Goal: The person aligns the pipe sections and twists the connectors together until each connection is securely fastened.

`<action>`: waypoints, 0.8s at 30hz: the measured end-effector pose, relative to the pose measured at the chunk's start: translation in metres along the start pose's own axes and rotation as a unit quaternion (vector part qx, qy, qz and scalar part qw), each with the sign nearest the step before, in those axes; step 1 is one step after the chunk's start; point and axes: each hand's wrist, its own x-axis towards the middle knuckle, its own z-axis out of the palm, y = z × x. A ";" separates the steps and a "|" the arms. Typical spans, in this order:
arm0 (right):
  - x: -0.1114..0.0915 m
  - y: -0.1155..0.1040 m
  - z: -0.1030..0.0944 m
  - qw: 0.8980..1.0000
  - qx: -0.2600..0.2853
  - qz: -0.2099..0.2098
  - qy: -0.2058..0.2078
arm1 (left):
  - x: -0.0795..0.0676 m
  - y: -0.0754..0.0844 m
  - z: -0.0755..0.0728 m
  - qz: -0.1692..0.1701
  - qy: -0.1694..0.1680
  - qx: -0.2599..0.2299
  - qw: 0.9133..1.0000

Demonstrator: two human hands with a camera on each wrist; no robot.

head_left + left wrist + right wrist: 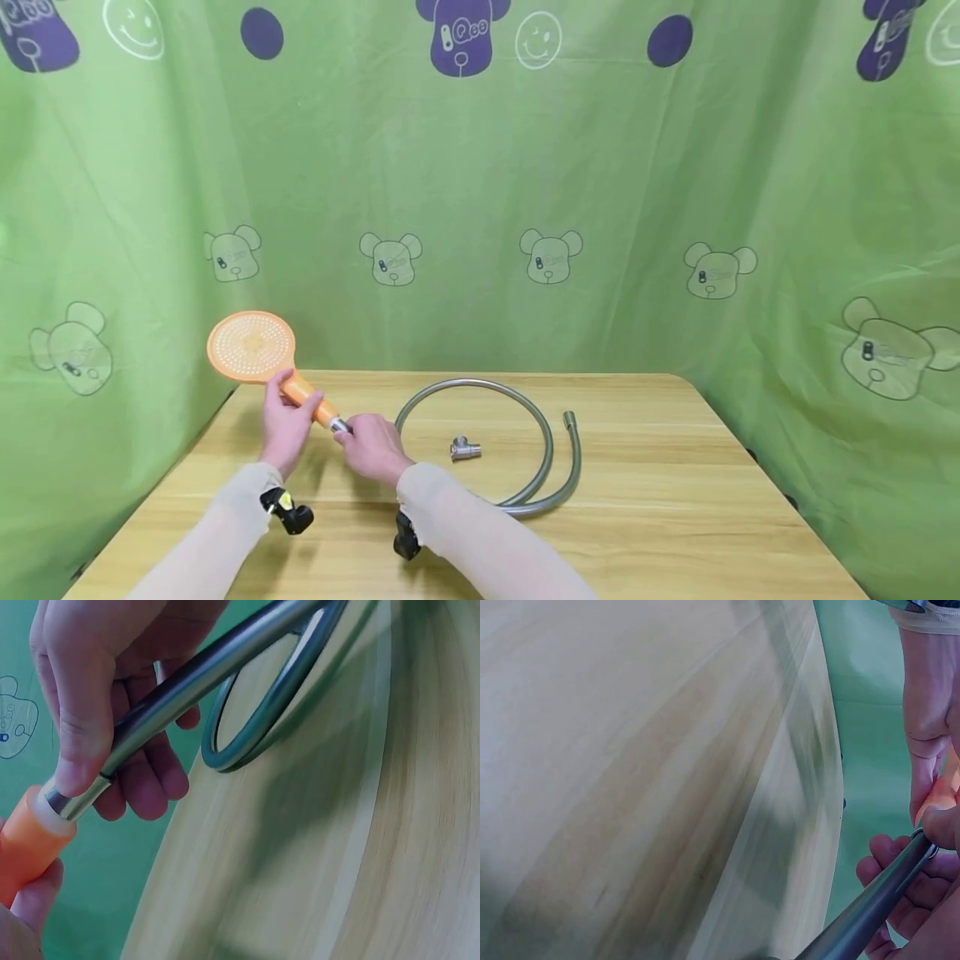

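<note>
Fingers (274, 390) of our left hand (287, 432) clamp the orange shower head (253, 346) by its handle (302, 388); our right hand (375, 447) pinches the metal hose's (548, 446) end beneath; right of those fingers, a chrome tee connector (464, 451) lies on the worktop (675, 500).

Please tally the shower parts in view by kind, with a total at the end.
Orange shower head: 1
Flexible metal hose: 1
Small metal T-shaped fitting: 1
Total: 3

Soft shadows cross the table (427, 847) in the dimmer wrist views.
</note>
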 end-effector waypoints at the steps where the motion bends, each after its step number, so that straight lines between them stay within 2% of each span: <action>1: 0.000 0.001 0.001 1.000 -0.001 0.000 0.000 | -0.001 0.000 0.000 -0.004 -0.001 -0.005 1.000; 4: 0.001 0.003 0.002 1.000 -0.003 0.000 0.002 | -0.002 -0.002 0.002 -0.003 -0.001 -0.006 1.000; 9: 0.003 0.006 0.003 1.000 0.020 0.002 0.000 | 0.000 -0.002 0.002 0.020 -0.004 0.011 1.000; 16: 0.005 0.008 0.004 0.995 0.097 0.020 -0.024 | 0.000 -0.002 -0.001 0.041 -0.027 0.013 0.999; 24: 0.008 0.015 -0.002 0.980 0.186 0.001 -0.066 | 0.001 0.000 -0.002 0.031 -0.028 -0.007 0.999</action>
